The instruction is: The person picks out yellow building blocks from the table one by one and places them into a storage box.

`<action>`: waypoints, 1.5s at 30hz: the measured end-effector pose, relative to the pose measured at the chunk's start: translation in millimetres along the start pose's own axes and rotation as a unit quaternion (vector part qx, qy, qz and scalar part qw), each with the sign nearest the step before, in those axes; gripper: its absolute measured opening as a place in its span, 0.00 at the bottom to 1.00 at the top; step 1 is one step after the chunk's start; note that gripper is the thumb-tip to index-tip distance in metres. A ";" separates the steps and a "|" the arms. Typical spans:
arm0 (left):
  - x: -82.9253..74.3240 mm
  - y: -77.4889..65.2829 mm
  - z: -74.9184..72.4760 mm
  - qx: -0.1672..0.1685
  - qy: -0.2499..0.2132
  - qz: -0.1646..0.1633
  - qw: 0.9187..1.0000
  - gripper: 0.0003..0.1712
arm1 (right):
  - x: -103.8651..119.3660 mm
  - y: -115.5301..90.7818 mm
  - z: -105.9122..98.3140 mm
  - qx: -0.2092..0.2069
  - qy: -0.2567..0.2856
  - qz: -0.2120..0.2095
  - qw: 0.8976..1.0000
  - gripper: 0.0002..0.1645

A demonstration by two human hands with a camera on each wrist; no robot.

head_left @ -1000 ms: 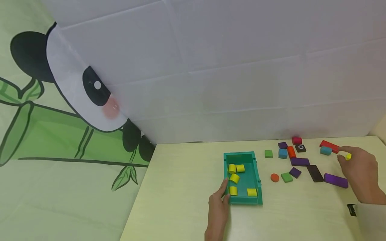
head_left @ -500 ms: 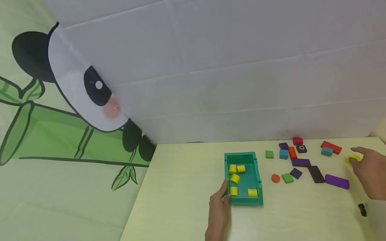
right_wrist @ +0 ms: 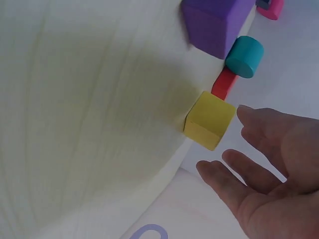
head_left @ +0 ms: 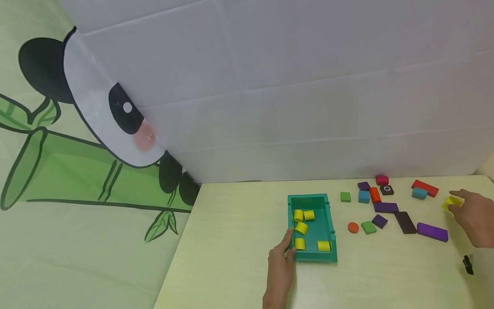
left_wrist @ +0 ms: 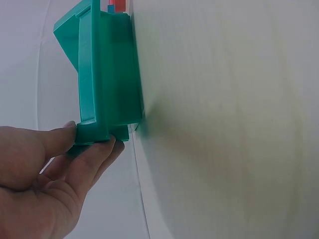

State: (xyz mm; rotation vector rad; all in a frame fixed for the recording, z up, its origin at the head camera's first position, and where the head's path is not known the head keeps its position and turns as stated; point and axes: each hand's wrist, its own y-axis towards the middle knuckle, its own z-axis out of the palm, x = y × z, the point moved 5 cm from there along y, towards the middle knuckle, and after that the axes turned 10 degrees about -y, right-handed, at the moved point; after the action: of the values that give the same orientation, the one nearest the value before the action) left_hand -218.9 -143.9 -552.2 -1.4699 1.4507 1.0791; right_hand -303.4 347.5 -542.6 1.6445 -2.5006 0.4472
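Note:
In the head view a green plastic box (head_left: 311,256) stands on the table with several yellow cylinder blocks (head_left: 301,228) inside. My left hand (head_left: 280,268) holds the box at its near left corner. The left wrist view shows the thumb (left_wrist: 59,141) on one side of the rim and the fingers on the other. At the far right my right hand (head_left: 474,216) is beside a yellow block (right_wrist: 209,121) on the table. In the right wrist view its thumb and fingers are spread, close to the block but not closed round it.
Loose blocks lie right of the box: a blue cylinder (head_left: 419,193), a red block (head_left: 425,188), a long purple block (head_left: 432,232), a black one (head_left: 405,222), an orange disc (head_left: 353,227) and several others. A white cloth (head_left: 308,107) hangs behind the table.
The right hand has moved right, away from the red block, and more of the yellow block now shows beside it. The left hand and the box have stayed in place.

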 end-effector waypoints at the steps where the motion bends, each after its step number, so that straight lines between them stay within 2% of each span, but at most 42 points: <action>1: -0.2 0.1 0.0 0.000 0.000 0.000 1.000 0.32 | -0.6 1.7 1.2 0.001 0.001 0.002 1.000 0.31; 7: -0.5 0.9 0.1 -0.001 0.001 0.000 1.000 0.33 | -2.4 7.3 8.1 0.002 0.002 0.002 1.000 0.28; 11: -0.5 0.5 0.2 0.000 0.000 -0.001 1.000 0.33 | -3.2 10.2 12.7 -0.012 -0.005 -0.007 1.000 0.26; 20: -0.1 -1.1 -0.1 -0.001 -0.002 -0.001 1.000 0.32 | 0.8 6.3 12.2 -0.034 0.018 -0.026 0.999 0.22; 35: -0.2 -0.5 0.4 -0.001 0.003 0.006 1.000 0.33 | 10.5 -4.5 5.0 -0.046 0.038 0.010 0.998 0.22; 38: -0.3 -0.7 0.3 -0.001 0.004 0.007 1.000 0.33 | 16.4 -7.8 1.7 -0.066 0.049 0.007 0.997 0.21; 42: -0.1 -0.8 0.3 -0.001 0.002 0.006 1.000 0.33 | 25.8 -13.2 -3.8 -0.125 0.058 -0.032 0.990 0.17; 45: 0.3 -0.8 0.5 -0.001 0.001 0.005 1.000 0.33 | 32.4 -17.2 -7.1 -0.155 0.059 -0.060 0.984 0.15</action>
State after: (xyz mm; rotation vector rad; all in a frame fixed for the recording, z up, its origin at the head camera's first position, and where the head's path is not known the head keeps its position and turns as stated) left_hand -218.1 -143.6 -552.6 -1.4657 1.4609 1.0863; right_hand -301.2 314.9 -524.5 1.5839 -2.2343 0.1272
